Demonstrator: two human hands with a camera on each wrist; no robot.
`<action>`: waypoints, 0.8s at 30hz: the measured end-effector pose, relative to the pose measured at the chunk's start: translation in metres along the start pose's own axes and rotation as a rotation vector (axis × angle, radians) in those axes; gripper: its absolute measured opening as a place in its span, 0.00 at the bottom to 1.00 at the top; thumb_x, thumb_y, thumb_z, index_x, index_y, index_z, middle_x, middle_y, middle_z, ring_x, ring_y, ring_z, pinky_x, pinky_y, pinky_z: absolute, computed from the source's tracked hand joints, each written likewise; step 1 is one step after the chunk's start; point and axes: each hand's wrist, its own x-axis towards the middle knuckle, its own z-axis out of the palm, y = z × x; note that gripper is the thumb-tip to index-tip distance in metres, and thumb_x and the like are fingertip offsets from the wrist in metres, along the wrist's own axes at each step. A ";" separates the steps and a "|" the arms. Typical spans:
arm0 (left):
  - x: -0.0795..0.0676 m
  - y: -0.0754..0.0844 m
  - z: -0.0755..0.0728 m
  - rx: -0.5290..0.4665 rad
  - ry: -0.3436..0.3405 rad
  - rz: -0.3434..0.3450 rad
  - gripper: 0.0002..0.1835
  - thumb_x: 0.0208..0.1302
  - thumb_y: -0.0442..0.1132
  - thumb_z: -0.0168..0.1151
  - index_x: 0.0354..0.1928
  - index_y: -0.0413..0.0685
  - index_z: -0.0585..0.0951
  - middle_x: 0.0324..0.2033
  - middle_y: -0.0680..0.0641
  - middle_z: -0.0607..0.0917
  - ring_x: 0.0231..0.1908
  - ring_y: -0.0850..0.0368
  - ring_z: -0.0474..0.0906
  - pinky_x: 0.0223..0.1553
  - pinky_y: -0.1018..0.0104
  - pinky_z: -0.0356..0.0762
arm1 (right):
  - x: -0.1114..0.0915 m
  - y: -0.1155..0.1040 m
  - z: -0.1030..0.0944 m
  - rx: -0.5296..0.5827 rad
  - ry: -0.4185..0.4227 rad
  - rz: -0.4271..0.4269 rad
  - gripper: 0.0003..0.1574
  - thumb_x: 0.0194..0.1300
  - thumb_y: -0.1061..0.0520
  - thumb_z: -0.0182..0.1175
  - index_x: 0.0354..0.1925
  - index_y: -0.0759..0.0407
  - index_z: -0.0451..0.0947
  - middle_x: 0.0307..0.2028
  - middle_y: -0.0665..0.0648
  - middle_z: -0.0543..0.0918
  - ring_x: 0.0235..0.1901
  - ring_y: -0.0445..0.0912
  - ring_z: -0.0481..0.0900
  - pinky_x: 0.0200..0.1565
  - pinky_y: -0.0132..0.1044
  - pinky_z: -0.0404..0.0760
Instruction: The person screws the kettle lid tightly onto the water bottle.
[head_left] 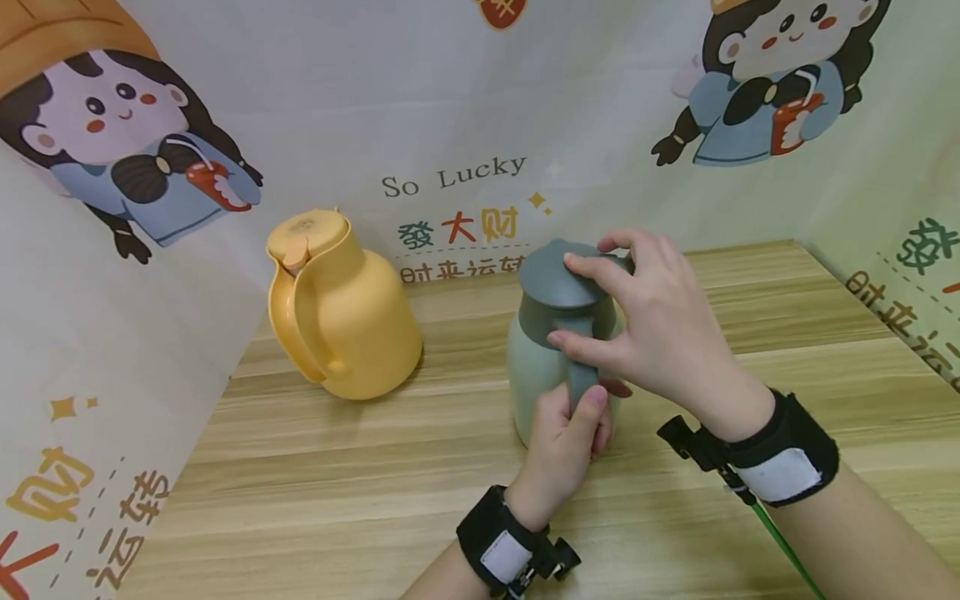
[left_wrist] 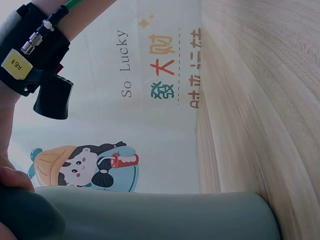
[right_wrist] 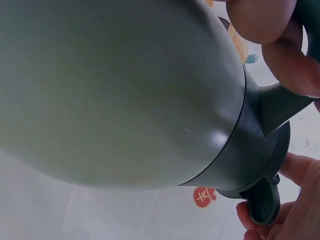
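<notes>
A pale green thermos jug [head_left: 528, 392] with a dark grey-green lid [head_left: 555, 275] and handle [head_left: 582, 379] stands on the table. My left hand [head_left: 566, 437] grips the lower part of the handle, thumb along its side. Over the top, my right hand [head_left: 667, 325] holds the lid between fingers and thumb, the thumb near the upper handle. In the right wrist view, right-hand fingers [right_wrist: 295, 200] curl about the small dark tab [right_wrist: 264, 200] at the lid's edge. The left wrist view shows the jug's side [left_wrist: 165, 212] along the bottom.
To the left, a yellow thermos jug [head_left: 367, 325] stands on the wooden table [head_left: 315, 492], its handle toward the near left. A printed cloth [head_left: 450, 100] with cartoon figures hangs behind and at both sides. A green cable [head_left: 787, 550] trails from the right wristband.
</notes>
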 end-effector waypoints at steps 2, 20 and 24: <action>-0.001 -0.001 -0.001 0.011 0.001 0.002 0.28 0.74 0.48 0.38 0.19 0.38 0.71 0.08 0.50 0.66 0.12 0.63 0.61 0.15 0.72 0.61 | 0.000 -0.001 -0.001 0.003 0.002 -0.001 0.41 0.43 0.36 0.67 0.52 0.57 0.76 0.47 0.66 0.69 0.45 0.59 0.65 0.41 0.52 0.67; -0.003 0.001 -0.003 0.011 0.000 -0.007 0.25 0.74 0.49 0.39 0.31 0.34 0.75 0.08 0.49 0.66 0.12 0.63 0.61 0.16 0.74 0.61 | 0.001 -0.009 -0.003 0.008 -0.005 0.041 0.39 0.43 0.42 0.70 0.51 0.61 0.76 0.42 0.64 0.70 0.41 0.56 0.65 0.37 0.47 0.67; -0.004 0.001 -0.003 -0.007 0.006 -0.016 0.25 0.74 0.46 0.40 0.23 0.36 0.72 0.08 0.47 0.65 0.11 0.62 0.60 0.14 0.73 0.59 | 0.000 -0.012 -0.002 0.031 0.031 0.039 0.38 0.42 0.45 0.71 0.49 0.63 0.76 0.41 0.63 0.71 0.39 0.55 0.65 0.35 0.45 0.65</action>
